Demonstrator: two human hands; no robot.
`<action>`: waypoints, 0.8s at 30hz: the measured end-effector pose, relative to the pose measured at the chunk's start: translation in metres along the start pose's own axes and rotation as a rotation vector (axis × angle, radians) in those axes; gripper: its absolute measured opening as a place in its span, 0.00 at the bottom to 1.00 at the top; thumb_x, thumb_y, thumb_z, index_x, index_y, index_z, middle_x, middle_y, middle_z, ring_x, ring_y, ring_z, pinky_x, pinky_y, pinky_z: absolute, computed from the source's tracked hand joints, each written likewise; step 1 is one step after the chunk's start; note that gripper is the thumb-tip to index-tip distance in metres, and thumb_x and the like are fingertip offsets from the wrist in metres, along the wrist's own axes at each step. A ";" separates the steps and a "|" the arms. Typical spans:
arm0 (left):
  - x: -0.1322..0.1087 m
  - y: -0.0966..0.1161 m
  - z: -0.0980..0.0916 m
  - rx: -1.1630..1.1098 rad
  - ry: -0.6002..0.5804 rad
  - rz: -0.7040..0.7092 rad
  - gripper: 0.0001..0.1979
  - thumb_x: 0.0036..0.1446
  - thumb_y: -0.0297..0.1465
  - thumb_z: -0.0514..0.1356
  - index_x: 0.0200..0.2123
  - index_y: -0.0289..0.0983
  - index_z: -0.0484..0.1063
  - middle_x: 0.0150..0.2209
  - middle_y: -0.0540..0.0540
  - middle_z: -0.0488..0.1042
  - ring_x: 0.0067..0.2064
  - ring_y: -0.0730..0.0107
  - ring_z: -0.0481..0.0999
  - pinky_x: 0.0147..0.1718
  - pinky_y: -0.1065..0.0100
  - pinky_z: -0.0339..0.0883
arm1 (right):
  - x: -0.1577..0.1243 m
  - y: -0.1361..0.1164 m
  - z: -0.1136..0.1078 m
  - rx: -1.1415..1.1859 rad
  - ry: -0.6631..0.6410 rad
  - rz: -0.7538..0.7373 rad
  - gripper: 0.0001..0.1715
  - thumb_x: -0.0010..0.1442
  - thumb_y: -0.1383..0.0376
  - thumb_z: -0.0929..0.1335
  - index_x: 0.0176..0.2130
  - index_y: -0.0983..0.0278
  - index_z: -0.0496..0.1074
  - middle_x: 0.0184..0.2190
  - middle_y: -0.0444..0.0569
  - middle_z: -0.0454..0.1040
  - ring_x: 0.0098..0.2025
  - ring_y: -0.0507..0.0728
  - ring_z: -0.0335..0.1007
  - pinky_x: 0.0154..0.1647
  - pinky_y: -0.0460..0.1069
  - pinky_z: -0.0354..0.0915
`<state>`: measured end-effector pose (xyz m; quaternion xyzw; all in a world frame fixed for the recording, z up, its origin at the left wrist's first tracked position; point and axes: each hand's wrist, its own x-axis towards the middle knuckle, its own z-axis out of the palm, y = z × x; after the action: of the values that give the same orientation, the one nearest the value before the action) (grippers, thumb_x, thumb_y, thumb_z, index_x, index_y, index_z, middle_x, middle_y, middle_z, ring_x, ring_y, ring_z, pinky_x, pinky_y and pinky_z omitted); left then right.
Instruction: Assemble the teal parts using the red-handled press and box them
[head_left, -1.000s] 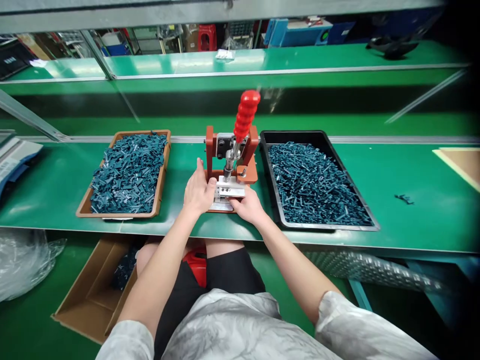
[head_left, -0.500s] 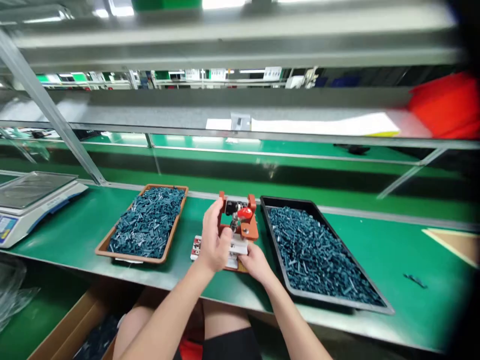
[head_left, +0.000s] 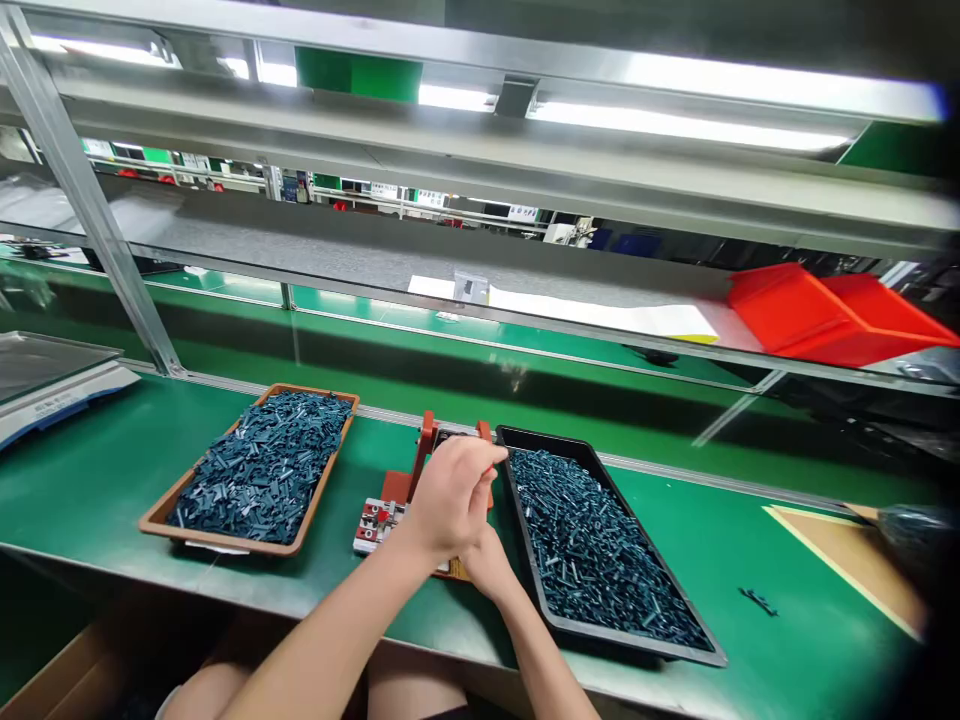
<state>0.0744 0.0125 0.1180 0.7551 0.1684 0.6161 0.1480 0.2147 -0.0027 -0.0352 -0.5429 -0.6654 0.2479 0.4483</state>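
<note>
Between the two trays stands an orange-red clamping fixture (head_left: 423, 455) with upright posts. My left hand (head_left: 454, 495) is closed at its top, fingers curled round the red clamp handle (head_left: 489, 470), of which only a bit shows. My right hand (head_left: 486, 560) is low at the fixture's front right, just under the left hand. Its fingers are hidden, so what they touch does not show. A metal block with red parts (head_left: 375, 524) sits at the fixture's left side. The fixture's middle is covered by my left hand.
A brown tray (head_left: 150, 522) of small dark plastic parts stands at left, a black tray (head_left: 712, 655) of similar parts at right. Loose dark pieces (head_left: 757, 600) lie farther right. A scale (head_left: 67, 395) is at far left. Red bins (head_left: 795, 310) rest on the shelf above.
My left hand has moved from open beside the fixture to closed on its red handle. The right hand is now partly behind the left. The camera view has tilted and shifted.
</note>
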 end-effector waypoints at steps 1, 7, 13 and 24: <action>0.014 -0.005 0.000 -0.015 -0.011 -0.076 0.14 0.72 0.34 0.49 0.55 0.45 0.69 0.45 0.42 0.78 0.47 0.60 0.78 0.49 0.57 0.73 | 0.000 0.003 0.001 0.011 0.001 0.003 0.11 0.54 0.64 0.64 0.33 0.61 0.76 0.32 0.50 0.82 0.34 0.64 0.79 0.36 0.56 0.76; 0.069 -0.026 0.001 -0.157 -0.032 -0.533 0.17 0.69 0.38 0.57 0.57 0.40 0.70 0.45 0.44 0.80 0.48 0.62 0.80 0.50 0.61 0.73 | -0.008 0.006 0.010 -0.063 0.073 -0.008 0.15 0.63 0.58 0.65 0.41 0.62 0.78 0.39 0.53 0.82 0.39 0.64 0.79 0.42 0.58 0.75; -0.047 -0.056 -0.037 0.289 0.196 -0.483 0.19 0.65 0.37 0.61 0.57 0.38 0.70 0.55 0.38 0.76 0.58 0.55 0.74 0.61 0.50 0.67 | -0.019 0.004 0.023 -0.229 0.012 -0.004 0.20 0.65 0.59 0.65 0.52 0.61 0.77 0.48 0.54 0.80 0.50 0.65 0.76 0.53 0.58 0.71; -0.142 -0.080 -0.063 0.473 -0.331 -0.708 0.14 0.66 0.27 0.54 0.47 0.38 0.80 0.47 0.42 0.82 0.50 0.56 0.80 0.54 0.53 0.73 | -0.019 -0.009 0.019 -0.259 -0.123 0.019 0.16 0.65 0.61 0.64 0.45 0.61 0.80 0.47 0.53 0.81 0.50 0.64 0.77 0.55 0.57 0.70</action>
<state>-0.0191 0.0230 -0.0291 0.7525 0.5262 0.3432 0.1978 0.1940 -0.0203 -0.0429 -0.5861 -0.7131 0.1972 0.3304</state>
